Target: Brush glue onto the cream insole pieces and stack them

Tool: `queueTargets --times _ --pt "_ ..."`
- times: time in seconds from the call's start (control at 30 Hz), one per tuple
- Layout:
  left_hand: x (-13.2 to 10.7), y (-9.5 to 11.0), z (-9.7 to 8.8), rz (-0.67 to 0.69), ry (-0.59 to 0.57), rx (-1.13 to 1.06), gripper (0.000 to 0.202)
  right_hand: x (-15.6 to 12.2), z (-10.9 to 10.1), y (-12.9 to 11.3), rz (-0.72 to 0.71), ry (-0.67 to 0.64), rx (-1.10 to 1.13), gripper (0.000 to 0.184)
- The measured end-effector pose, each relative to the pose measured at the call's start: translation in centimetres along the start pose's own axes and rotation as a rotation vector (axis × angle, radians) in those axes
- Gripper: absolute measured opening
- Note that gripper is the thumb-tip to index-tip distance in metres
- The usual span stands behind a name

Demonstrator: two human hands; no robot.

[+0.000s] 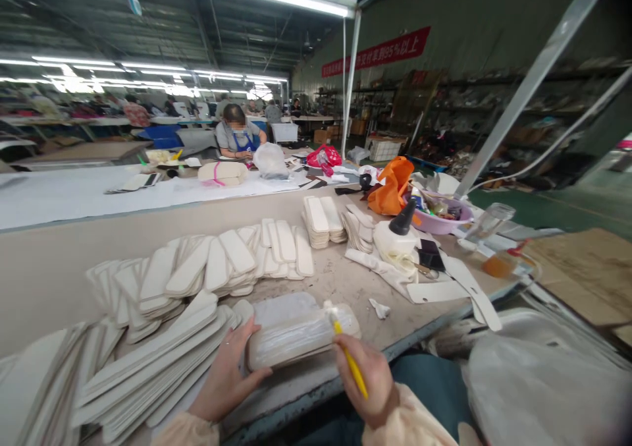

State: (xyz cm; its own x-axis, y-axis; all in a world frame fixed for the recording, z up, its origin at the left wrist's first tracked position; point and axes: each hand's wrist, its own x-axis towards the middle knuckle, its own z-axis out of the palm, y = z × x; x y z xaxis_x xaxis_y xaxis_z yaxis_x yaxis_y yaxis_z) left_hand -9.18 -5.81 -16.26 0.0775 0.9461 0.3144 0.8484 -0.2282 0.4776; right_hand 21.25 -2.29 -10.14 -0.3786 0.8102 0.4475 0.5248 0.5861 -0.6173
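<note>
My right hand (366, 379) is closed around a brush with a yellow handle (353, 364). The brush's pale tip rests at the right part of a stack of off-white rounded strips (301, 333), whose upper face looks shiny and wet. My left hand (231, 367) grips the left end of this stack, thumb along the near edge and fingers at the far corner. Just behind lies a greyish translucent sheet (284, 306). Fanned long strips (162, 360) spread out left of my left hand. A crumpled white scrap (379, 308) sits right of the brush.
More strips lie in overlapping rows (212, 261) and a neat stack (323, 222). To the right are a white bottle with a black nozzle (395, 238), a purple basin (442, 221), an orange bag (391, 186) and a glass jar (495, 221). A co-worker (239, 133) sits across the table.
</note>
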Motion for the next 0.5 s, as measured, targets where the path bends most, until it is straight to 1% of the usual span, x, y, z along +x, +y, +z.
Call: queueTargets --times 0.07,0.13,0.17,0.23,0.3,0.37,0.4,0.43,0.5 --pt "0.0 0.7 -0.4 -0.042 -0.033 -0.031 0.097 -0.5 -0.3 1.8 -0.032 0.064 -0.11 0.019" --pt "0.1 1.5 -0.7 -0.075 -0.068 -0.067 0.099 -0.8 0.0 3.1 -0.088 0.078 -0.168 0.019" --pt "0.1 1.8 -0.8 -0.087 -0.082 -0.079 0.101 -0.8 0.3 3.4 -0.14 0.056 -0.146 0.02" --pt "0.1 2.3 -1.1 -0.099 -0.105 -0.089 0.105 -0.7 0.9 3.0 -0.237 -0.024 -0.033 0.022" --pt "-0.1 2.5 -1.7 -0.088 -0.114 -0.075 0.109 -0.5 0.9 2.0 -0.288 -0.077 0.085 0.024" --pt "-0.5 1.9 -3.1 -0.08 -0.1 -0.026 0.103 -0.3 0.4 1.2 -0.281 -0.059 0.156 0.024" --pt "-0.7 1.3 -4.0 -0.098 -0.082 0.01 0.094 -0.2 -0.1 1.1 -0.263 -0.036 0.175 0.024" --pt "-0.8 0.4 -5.1 -0.13 -0.062 0.048 0.083 -0.3 -0.7 1.1 -0.235 -0.009 0.186 0.024" --pt "-0.8 -2.2 -7.7 -0.245 -0.018 0.111 0.06 -0.5 -1.8 1.6 -0.139 0.038 0.197 0.023"
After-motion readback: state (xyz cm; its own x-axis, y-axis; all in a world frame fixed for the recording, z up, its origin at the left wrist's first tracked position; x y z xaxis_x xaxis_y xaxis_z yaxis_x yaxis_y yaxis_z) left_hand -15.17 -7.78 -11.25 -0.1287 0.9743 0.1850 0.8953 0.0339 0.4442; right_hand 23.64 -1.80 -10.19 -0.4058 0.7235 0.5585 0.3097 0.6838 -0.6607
